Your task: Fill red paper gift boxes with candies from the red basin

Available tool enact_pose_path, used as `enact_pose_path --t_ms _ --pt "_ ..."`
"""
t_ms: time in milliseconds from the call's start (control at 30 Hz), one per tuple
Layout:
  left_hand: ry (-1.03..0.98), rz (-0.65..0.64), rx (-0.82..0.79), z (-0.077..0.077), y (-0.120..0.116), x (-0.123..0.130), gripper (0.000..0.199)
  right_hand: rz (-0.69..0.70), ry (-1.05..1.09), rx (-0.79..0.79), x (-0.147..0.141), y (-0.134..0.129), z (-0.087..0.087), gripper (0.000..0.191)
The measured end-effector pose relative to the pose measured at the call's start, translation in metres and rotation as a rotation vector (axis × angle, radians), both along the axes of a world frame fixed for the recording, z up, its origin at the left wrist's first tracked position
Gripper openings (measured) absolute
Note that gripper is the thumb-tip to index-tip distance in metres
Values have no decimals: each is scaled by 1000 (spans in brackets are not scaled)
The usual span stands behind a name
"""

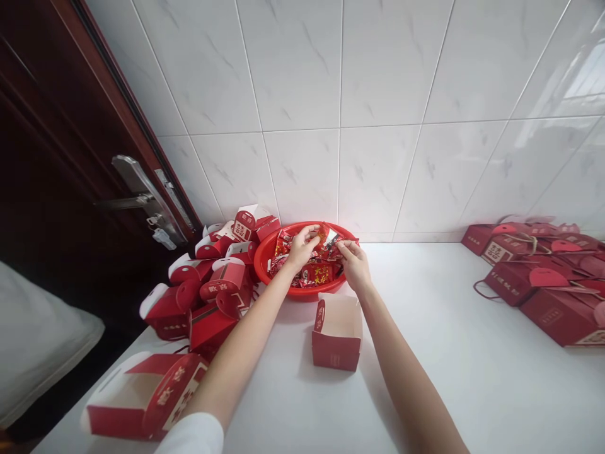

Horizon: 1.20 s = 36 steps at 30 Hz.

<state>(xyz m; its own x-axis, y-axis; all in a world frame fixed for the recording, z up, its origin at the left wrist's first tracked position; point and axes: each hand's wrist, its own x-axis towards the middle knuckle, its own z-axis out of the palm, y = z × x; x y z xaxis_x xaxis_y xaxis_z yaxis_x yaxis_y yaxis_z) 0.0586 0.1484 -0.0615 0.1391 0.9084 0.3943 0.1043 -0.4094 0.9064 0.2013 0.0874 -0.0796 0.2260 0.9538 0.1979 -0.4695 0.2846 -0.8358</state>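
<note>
A round red plastic basin (262,265) stands against the wall, filled with small shiny red wrapped packets (317,273). My left hand (302,247) reaches over the basin, thumb and fingers curled at the edge of a raised red and white packet (329,236). From the right side, my right hand (355,263) pinches the edge of a red packet at the basin's rim. Just in front of the basin, between my forearms, an open red cardboard gift box (335,350) sits upright, its pale inside showing no contents.
Several open red gift boxes (215,328) crowd the table's left side, with one box (142,403) nearest me. Closed red boxes with cords (558,296) stand at the right. The white table (435,353) meets a tiled wall (302,170). A dark door (61,145) is at left.
</note>
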Motion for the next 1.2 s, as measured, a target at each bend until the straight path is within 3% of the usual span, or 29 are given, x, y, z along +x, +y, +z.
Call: enact_pose_path --t_ms 267,467,700,800,900,1000,1200 --pt "-21 -80 20 1 0 -2 29 -1 -168 16 -2 -4 3 34" --pt "21 112 -24 5 7 -16 36 -82 -149 25 -6 -7 3 32" --pt "404 379 -144 -3 12 -67 10 -133 42 6 -3 3 -4 36" --pt "584 439 -208 -9 13 -76 11 -125 140 -8 0 10 -8 36" --pt "713 449 -247 -14 17 -74 6 -107 217 -11 3 15 -9 34" --pt "804 419 -289 -16 21 -72 14 -95 278 -16 5 16 -8 33" --pt "866 355 -350 -16 24 -75 16 -89 348 -26 4 16 -6 25"
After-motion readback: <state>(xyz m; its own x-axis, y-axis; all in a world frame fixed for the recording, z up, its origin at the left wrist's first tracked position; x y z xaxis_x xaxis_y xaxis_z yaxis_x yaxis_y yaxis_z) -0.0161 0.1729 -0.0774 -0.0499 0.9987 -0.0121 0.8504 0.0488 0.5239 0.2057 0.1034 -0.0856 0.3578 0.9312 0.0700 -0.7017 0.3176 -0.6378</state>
